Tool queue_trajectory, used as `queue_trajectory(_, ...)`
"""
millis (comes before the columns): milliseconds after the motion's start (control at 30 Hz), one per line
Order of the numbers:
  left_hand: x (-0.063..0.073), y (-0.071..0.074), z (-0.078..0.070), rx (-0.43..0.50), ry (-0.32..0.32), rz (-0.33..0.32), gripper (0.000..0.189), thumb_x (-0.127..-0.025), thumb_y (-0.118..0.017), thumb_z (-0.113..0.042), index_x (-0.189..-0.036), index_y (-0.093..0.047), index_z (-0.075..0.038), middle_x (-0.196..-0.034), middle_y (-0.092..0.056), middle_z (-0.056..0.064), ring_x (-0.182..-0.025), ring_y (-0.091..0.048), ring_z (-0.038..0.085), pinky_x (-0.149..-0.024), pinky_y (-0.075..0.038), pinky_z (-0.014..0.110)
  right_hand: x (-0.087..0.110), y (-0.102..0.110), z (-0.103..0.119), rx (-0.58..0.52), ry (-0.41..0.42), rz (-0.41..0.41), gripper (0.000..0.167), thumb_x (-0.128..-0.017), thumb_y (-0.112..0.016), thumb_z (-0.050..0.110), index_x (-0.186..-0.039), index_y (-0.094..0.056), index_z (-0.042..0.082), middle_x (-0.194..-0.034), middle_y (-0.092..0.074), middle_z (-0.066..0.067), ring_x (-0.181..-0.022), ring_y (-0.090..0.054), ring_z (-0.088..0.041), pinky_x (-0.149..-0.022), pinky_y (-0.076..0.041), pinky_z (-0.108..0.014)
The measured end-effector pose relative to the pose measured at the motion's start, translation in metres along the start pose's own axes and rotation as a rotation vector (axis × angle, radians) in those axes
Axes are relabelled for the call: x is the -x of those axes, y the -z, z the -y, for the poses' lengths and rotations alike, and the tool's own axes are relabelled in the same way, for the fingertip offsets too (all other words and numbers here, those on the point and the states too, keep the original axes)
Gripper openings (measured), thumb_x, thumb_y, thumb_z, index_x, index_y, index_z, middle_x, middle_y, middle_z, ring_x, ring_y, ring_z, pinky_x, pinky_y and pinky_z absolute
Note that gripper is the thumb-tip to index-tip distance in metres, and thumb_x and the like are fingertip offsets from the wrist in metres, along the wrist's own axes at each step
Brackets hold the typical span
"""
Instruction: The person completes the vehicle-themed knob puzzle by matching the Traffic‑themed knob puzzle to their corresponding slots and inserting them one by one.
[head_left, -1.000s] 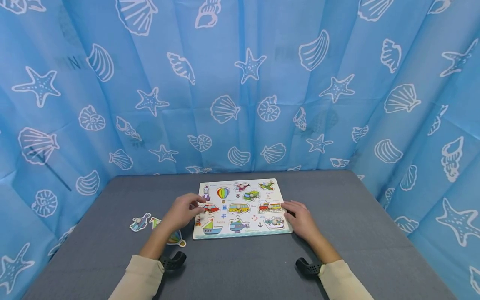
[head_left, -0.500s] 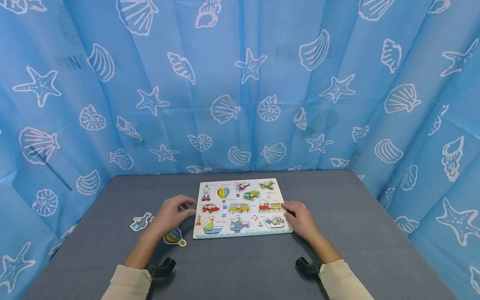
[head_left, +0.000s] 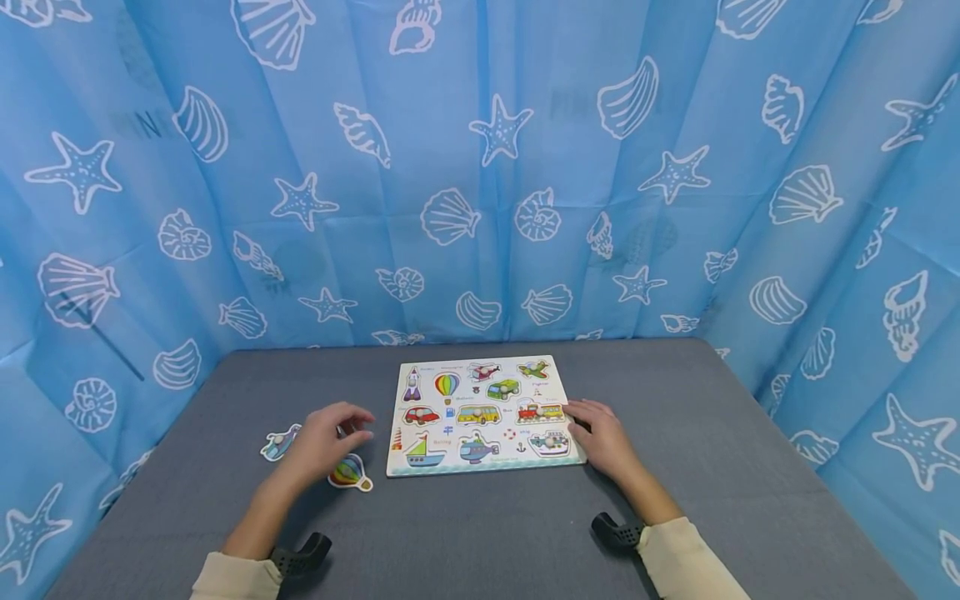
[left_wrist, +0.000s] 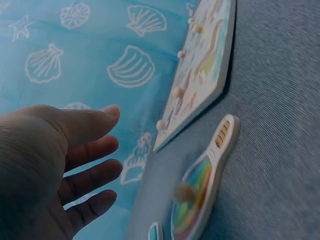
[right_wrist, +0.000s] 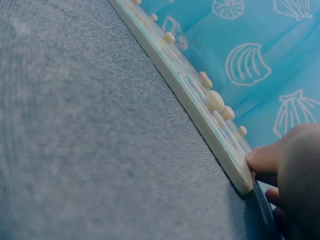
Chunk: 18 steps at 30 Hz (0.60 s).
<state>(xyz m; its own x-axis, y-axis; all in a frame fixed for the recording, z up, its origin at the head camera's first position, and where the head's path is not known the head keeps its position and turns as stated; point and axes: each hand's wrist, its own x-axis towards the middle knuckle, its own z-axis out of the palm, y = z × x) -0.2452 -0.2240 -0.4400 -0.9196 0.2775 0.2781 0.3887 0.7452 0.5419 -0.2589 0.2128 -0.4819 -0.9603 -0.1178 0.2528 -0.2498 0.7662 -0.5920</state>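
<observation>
A white wooden puzzle board (head_left: 487, 473) with printed vehicles and knobbed pieces lies on the table. My right hand (head_left: 603, 437) rests on its right edge; in the right wrist view the thumb (right_wrist: 257, 157) touches the board (right_wrist: 200, 127) near a corner. My left hand (head_left: 318, 446) hovers left of the board, fingers relaxed and holding nothing. Close to it lies a loose hot-air balloon piece (head_left: 349, 473), whose knob shows in the left wrist view. Farther left is a bluish loose piece (head_left: 277, 443), partly covered by the left hand. Whatever else lies beneath that hand is hidden.
Grey cloth covers the table (head_left: 480, 542). Behind it and at both sides hangs a blue curtain (head_left: 480, 275) with white shells and starfish. Each wrist wears a black strap device, such as the left wrist device (head_left: 303, 557).
My left hand has drawn back from the board's left edge, moving left and nearer me, over the loose pieces. A green piece seen earlier is now hidden. The right hand stays on the board.
</observation>
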Motion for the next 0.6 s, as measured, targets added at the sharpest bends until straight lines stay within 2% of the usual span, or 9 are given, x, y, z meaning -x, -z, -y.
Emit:
queue_trajectory(200,0.011,0.002,0.005,-0.042,0.025,-0.012,0.011,-0.083,-0.078,-0.014,-0.092,-0.071,-0.013,-0.079,-0.055,-0.008,-0.072,-0.052,0.011,-0.063,-0.046,0.030,0.000,0.001,0.001,0.004,0.012,0.008,0.034,-0.093,-0.061,0.002,-0.126,-0.062,-0.003,-0.132,-0.057,-0.021,-0.131,-0.040,-0.042,-0.106,-0.030,-0.058)
queue_trajectory(300,0.016,0.004,0.006,-0.061,0.064,0.001,0.011,-0.083,-0.079,-0.017,-0.084,-0.068,-0.017,-0.076,-0.053,-0.007,-0.069,-0.050,0.011,-0.061,-0.044,0.028,0.000,0.001,0.001,0.002,0.010,0.011,0.034,-0.093,-0.060,0.002,-0.126,-0.062,-0.003,-0.132,-0.056,-0.021,-0.131,-0.040,-0.042,-0.106,-0.029,-0.058)
queue_trajectory(433,0.019,0.006,0.008,-0.077,0.102,0.047,0.016,-0.082,-0.079,-0.021,-0.077,-0.064,-0.019,-0.072,-0.051,-0.006,-0.065,-0.047,0.011,-0.057,-0.040,0.028,0.000,0.001,0.001,-0.002,0.004,0.007,0.034,-0.093,-0.060,0.002,-0.126,-0.062,-0.003,-0.132,-0.057,-0.021,-0.131,-0.040,-0.041,-0.106,-0.029,-0.058)
queue_trajectory(600,0.022,0.006,0.009,-0.093,0.108,0.112,0.025,-0.082,-0.079,-0.023,-0.070,-0.057,-0.018,-0.067,-0.049,-0.006,-0.061,-0.044,0.011,-0.054,-0.036,0.028,0.000,0.001,0.001,-0.004,0.005,0.006,0.033,-0.093,-0.060,0.003,-0.126,-0.062,-0.003,-0.132,-0.057,-0.021,-0.131,-0.040,-0.041,-0.106,-0.029,-0.058)
